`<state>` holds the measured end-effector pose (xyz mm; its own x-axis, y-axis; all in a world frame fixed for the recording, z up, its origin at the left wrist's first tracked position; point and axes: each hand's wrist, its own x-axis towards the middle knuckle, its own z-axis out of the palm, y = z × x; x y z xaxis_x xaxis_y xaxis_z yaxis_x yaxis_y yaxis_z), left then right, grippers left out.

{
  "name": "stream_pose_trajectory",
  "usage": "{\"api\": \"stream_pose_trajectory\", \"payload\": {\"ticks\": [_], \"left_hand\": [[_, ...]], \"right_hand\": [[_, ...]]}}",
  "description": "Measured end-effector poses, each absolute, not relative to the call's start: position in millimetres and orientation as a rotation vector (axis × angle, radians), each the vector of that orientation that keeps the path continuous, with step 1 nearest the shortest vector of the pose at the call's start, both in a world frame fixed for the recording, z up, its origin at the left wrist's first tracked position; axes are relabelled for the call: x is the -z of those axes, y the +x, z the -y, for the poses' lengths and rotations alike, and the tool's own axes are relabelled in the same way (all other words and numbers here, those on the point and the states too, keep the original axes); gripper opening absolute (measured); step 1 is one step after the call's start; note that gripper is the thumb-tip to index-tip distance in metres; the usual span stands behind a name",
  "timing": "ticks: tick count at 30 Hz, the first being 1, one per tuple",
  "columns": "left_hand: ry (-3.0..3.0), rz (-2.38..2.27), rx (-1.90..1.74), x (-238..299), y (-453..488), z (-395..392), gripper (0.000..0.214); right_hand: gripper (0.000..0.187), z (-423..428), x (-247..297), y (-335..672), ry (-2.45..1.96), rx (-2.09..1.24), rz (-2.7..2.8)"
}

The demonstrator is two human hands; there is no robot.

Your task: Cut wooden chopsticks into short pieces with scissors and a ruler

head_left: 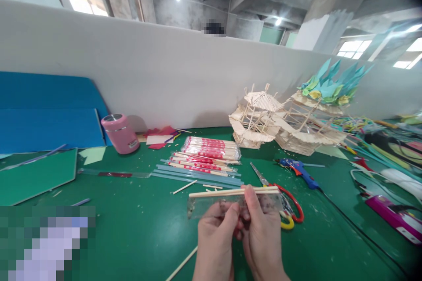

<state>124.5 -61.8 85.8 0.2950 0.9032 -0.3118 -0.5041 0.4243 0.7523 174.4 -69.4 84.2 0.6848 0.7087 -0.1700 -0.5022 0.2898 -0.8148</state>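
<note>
Viewing from the head camera: the left hand (216, 237) is pinched closed on the lower edge of the clear ruler (211, 206). The right hand (260, 228) is closed too, its thumb pressing the wooden sticks (231, 192) along the ruler's top edge. Ruler and sticks are held level just above the green table (132, 237), near the scissors (290, 210). A blue glue gun (298, 169) and a chopstick pack (211, 147) lie further back.

Step in hand, as judged: lining the sticks up against the ruler. Any next move calls for a steady pinch and flush stick ends.
</note>
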Motion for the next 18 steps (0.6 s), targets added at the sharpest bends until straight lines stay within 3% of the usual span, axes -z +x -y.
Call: {"api": "stream_pose_trajectory", "payload": {"ticks": [18], "left_hand": [[0.604, -0.811, -1.008, -84.9, 124.4, 61.1, 0.019]], "right_hand": [[0.029, 69.1, -82.6, 175.6, -1.015, -0.823, 0.244]]}}
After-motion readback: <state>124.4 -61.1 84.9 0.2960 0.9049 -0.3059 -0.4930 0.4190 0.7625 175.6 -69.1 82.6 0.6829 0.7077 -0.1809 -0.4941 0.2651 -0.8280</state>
